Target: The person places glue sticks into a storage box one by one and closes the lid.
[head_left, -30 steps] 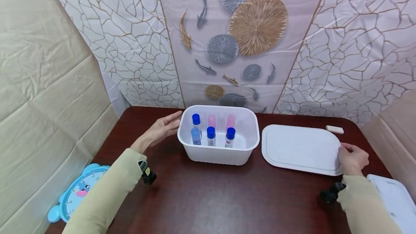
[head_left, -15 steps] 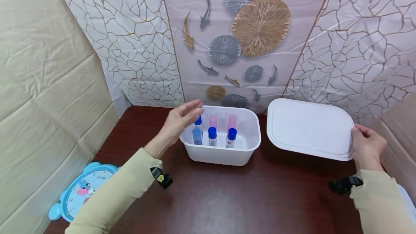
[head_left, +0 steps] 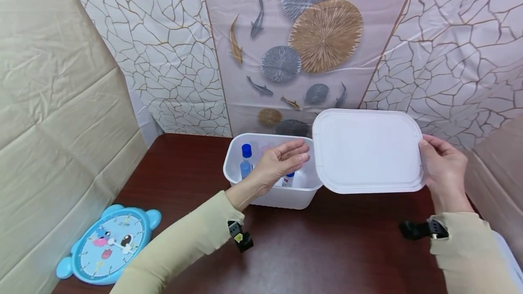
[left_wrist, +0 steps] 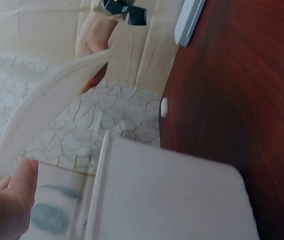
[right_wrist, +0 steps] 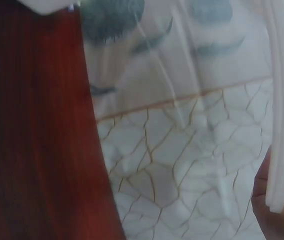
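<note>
My right hand pinches the right end of a white plastic lid, which hangs in the air with its left end just beside the white plastic bin. Above that bin my left hand reaches with fingers extended, apart from the lid and holding nothing. Inside the bin stand several small bottles; a blue-capped bottle, a light blue bottle and another blue-capped bottle show, while my left hand hides most of the others. In the right wrist view the lid appears edge-on between thumb and fingers.
A blue cartoon-animal clock lies on the dark wooden table at the left. A small white block sits by the far right table edge. A white flat object lies at the right. Patterned cloth walls stand behind.
My right hand has lifted the lid off the table and brought it left toward the bin. My left hand has moved from the bin's left side to above its middle.
</note>
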Tool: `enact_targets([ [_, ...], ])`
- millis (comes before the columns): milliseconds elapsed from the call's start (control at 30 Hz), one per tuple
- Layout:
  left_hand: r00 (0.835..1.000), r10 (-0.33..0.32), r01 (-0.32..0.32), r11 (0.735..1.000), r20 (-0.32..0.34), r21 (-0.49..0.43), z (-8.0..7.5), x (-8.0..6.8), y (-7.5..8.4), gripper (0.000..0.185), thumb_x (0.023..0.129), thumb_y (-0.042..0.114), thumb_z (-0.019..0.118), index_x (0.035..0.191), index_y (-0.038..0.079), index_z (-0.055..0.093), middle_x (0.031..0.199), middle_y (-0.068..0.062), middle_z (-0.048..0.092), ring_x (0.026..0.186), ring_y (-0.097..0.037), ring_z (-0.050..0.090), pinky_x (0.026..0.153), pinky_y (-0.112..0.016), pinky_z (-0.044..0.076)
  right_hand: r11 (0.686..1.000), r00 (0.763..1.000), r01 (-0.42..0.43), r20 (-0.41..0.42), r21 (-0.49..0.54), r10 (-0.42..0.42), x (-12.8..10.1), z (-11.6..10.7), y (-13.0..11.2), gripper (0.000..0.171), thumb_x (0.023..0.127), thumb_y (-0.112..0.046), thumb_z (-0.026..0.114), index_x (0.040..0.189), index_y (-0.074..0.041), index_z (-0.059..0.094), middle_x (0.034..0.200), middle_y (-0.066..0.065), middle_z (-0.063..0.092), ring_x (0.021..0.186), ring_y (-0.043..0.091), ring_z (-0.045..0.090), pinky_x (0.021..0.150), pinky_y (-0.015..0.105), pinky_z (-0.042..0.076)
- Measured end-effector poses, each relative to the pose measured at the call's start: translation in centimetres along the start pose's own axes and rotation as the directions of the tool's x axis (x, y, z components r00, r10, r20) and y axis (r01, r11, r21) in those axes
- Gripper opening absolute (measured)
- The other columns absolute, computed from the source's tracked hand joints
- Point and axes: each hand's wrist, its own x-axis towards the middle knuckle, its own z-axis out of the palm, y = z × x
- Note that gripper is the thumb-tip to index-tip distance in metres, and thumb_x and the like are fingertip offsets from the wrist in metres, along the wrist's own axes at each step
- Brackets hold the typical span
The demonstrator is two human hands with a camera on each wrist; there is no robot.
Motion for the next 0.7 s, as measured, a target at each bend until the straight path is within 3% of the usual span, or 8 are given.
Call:
enact_targets([
  [200,0.999,0.012,-0.012,1.000,-0.045,-0.002,0.3,0.0,-0.8,0.045,0.091,-0.004,0.055,0.134,-0.005,0.046,0.131,-0.023,0.053,0.104,-0.014,0.062,0.094,-0.033,0.050,1.000,0.998,0.016,0.054,0.022,-0.018,-1.2,1.0,0.4,0.011,0.083,-0.003,0.069,0.079,-0.014,0.071,0.076,-0.007,0.063,0.071,0.004,0.058,0.055,0.010,0.050],
  [333,0.996,-0.009,0.011,1.000,-0.093,0.024,-0.4,-0.1,-0.6,0.043,0.090,-0.004,0.057,0.132,-0.004,0.050,0.125,-0.022,0.057,0.090,-0.008,0.063,0.089,-0.033,0.052,0.997,0.987,-0.001,0.161,0.075,-0.011,-1.6,1.1,0.4,0.008,0.081,-0.006,0.072,0.078,-0.014,0.073,0.076,-0.008,0.067,0.071,0.001,0.061,0.055,0.012,0.051],
  [567,0.986,-0.008,0.013,0.999,-0.164,0.033,-2.3,-0.1,0.6,0.040,0.090,-0.003,0.058,0.130,-0.005,0.052,0.121,-0.021,0.060,0.087,-0.009,0.065,0.083,-0.028,0.055,0.965,0.923,-0.079,0.385,0.250,-0.024,-2.1,1.3,0.1,0.012,0.082,0.002,0.068,0.079,-0.007,0.075,0.079,-0.002,0.068,0.070,0.006,0.063,0.059,0.016,0.053],
  [700,0.979,0.006,-0.005,1.000,-0.204,0.009,-3.3,-0.1,1.2,0.039,0.090,-0.006,0.056,0.129,-0.008,0.050,0.106,-0.011,0.064,0.081,-0.006,0.064,0.075,-0.022,0.056,0.943,0.879,-0.132,0.476,0.306,-0.031,-2.6,1.8,-0.2,0.014,0.085,0.005,0.063,0.083,-0.003,0.073,0.078,0.003,0.069,0.068,0.011,0.063,0.057,0.021,0.052],
])
